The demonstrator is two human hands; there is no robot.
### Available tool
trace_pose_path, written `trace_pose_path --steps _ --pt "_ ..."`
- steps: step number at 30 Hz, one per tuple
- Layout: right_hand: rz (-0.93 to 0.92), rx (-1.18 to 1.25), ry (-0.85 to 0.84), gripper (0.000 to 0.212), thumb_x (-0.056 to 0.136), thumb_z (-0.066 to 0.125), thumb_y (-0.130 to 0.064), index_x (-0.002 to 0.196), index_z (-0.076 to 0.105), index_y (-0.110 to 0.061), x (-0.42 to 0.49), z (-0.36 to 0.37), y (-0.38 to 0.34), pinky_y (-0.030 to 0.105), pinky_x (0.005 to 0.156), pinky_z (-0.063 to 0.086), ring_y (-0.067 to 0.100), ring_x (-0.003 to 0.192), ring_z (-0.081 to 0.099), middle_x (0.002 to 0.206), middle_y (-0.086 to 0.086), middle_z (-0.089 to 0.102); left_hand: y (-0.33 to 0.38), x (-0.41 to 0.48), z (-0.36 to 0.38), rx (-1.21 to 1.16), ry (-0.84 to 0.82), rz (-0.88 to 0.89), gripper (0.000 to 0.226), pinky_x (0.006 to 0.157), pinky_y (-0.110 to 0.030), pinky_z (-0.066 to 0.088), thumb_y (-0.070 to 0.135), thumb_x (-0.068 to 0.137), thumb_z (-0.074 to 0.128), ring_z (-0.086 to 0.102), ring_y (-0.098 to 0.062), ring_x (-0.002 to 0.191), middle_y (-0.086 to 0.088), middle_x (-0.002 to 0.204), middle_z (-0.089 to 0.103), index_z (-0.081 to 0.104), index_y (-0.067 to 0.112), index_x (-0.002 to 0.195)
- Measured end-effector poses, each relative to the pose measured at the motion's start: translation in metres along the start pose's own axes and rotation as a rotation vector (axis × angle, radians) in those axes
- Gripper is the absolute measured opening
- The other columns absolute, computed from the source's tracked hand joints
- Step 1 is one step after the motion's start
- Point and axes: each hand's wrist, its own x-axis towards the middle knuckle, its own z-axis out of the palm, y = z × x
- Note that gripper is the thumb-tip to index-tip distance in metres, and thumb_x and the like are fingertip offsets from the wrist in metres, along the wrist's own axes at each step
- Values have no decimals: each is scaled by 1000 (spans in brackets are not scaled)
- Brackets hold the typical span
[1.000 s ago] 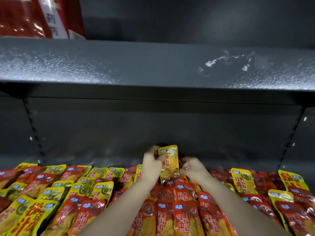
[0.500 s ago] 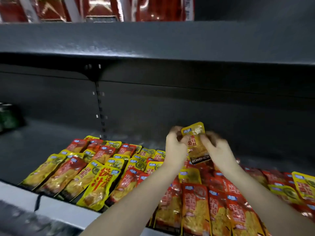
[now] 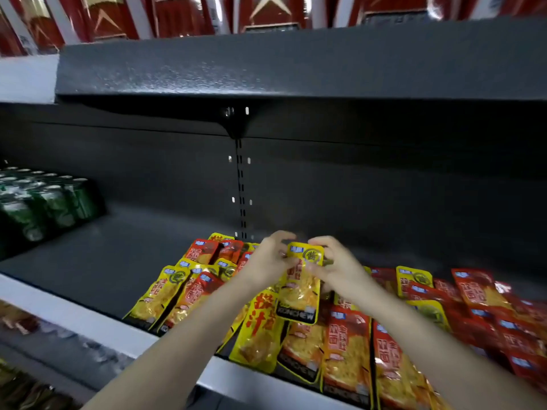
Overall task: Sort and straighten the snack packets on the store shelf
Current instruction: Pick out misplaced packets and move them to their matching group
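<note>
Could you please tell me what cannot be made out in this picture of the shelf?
Head view: the upper corners of the yellow foil snack packet, covered by the left hand and right hand pinching it.
Head view: the labels of the green drink cans, blurred and cut by the left edge.
Head view: the tall red boxes above, cut by the top edge.

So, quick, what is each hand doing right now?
Left hand: closed, pinching the top left of a yellow packet.
Right hand: closed, pinching the same packet's top right.
</note>
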Motion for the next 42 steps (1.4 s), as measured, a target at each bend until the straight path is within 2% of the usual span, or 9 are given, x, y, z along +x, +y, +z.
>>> trace_pose_path --steps 5,8,11,19,26,28,33,35,42 --pt "103 101 -49 31 88 63 -8 104 44 -27 6 43 -6 45 63 58 26 78 64 108 15 60 -46 -3 -41 374 -107 -11 34 86 -37 50 -6 87 45 59 -28 103 -9 107 63 57 8 115" --pt "123 57 -70 32 88 64 -10 108 44 -26 5 55 -10 42 66 59 25 83 65 104 4 52 -65 -12 -57 670 -291 -18 30 84 -42 50 5 86 48 57 -29 107 -5 113 62 55 17 112" --pt "138 -53 -79 37 88 63 -13 117 43 -22 2 62 -13 39 71 57 18 78 60 101 -3 45 -64 -19 -66 855 -433 10 39 103 -46 36 20 85 56 38 -28 128 -1 135 47 50 21 124" --pt "153 -143 -85 36 86 66 -22 112 43 -32 -6 86 -17 39 71 50 14 64 46 128 16 52 -75 -12 -75 811 -456 1 59 111 -51 22 28 81 63 16 -29 140 -3 143 38 38 22 134" --pt "107 -235 -73 37 90 62 -25 116 36 -28 -12 114 -22 19 43 29 9 49 35 76 -2 43 -92 -4 -77 727 -362 23 53 109 -49 26 15 81 56 19 -27 139 -3 140 42 42 23 132" --pt "102 -293 -84 37 90 61 -27 116 35 -27 -14 116 -25 18 42 29 9 47 35 82 3 49 -95 -3 -77 690 -328 34 49 110 -49 25 16 82 56 21 -25 137 0 139 44 46 25 129" --pt "91 -418 -127 38 90 60 -32 119 35 -28 -16 118 -33 26 58 42 7 56 47 108 -1 53 -104 -2 -77 590 -251 96 25 103 -42 32 23 86 59 35 -20 124 7 124 55 59 26 111" --pt "90 -446 -141 39 91 59 -35 122 36 -29 -16 118 -36 26 72 48 10 80 58 116 -3 49 -107 2 -77 543 -233 108 21 96 -35 41 18 86 59 44 -18 118 8 115 62 64 25 105" --pt "66 -504 -213 50 91 57 -35 136 36 -29 -10 122 -38 30 104 32 13 133 28 143 -7 37 -104 17 -73 453 -255 63 12 72 -25 48 14 87 62 62 -14 87 7 86 65 65 22 79"
